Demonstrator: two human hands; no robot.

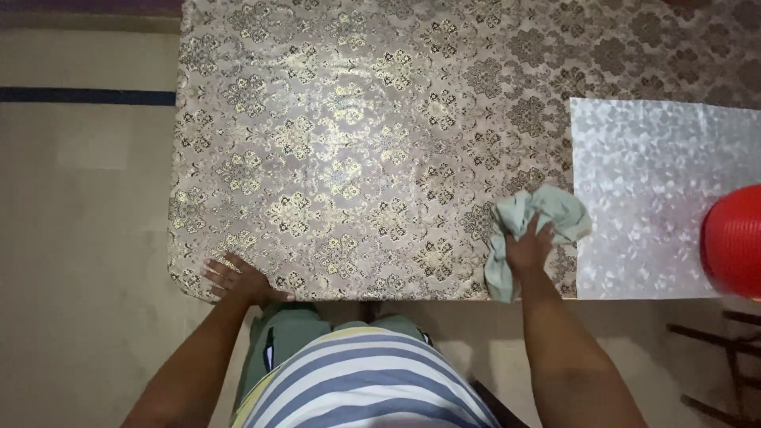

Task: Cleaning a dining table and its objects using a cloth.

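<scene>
The patterned tabletop lies bare and open; only a red tub, perhaps a basin, blocks the right edge.

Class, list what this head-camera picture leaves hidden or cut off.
- Red object: cut by the right edge, kind unclear.
- Cloth: middle covered by the right hand.
- Table: far side cut by the top edge.
- Left hand: palm hidden, face down on the table corner.
</scene>
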